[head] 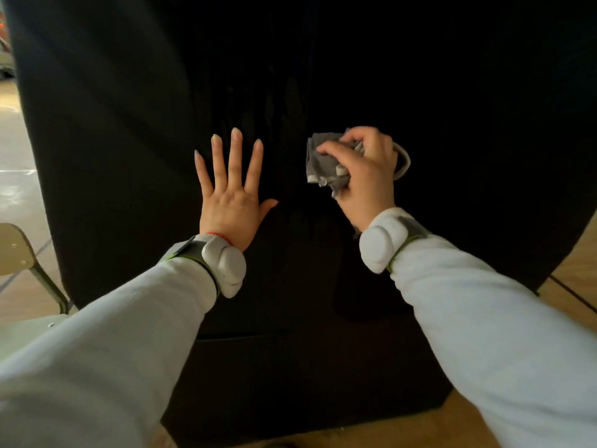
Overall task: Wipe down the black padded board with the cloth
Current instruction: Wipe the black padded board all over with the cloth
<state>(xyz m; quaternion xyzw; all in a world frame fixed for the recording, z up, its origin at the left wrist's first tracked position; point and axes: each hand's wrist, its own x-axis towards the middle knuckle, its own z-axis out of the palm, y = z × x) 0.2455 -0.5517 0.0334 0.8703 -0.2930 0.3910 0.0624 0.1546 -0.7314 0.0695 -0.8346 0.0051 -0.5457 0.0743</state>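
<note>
Black padded fabric fills nearly the whole view: the black padded board stands upright in front of the person, its matte surface dark enough that little texture can be made out (a faint lighter sheen shows only toward its upper left). Its lower edge is seen against a wooden floor, with a darker block below it whose nature cannot be told.

A grey cloth is held bunched against the board, right of its centre. The cloth is crumpled into folds, with pale frayed edges showing at its lower side and a lighter strip curving out past the knuckles on the right. It is clenched by the right hand, the grip closed around it with fingers curled over the top.

The left hand is laid flat on the board just left of the cloth, palm to the surface, fingers spread and pointing upward, the grip released and nothing held. The two hands are near each other but apart.

Pale grey sleeves cover both arms, and a grey-white wrist device is strapped at each cuff. A beige chair is partly seen at the left edge.
</note>
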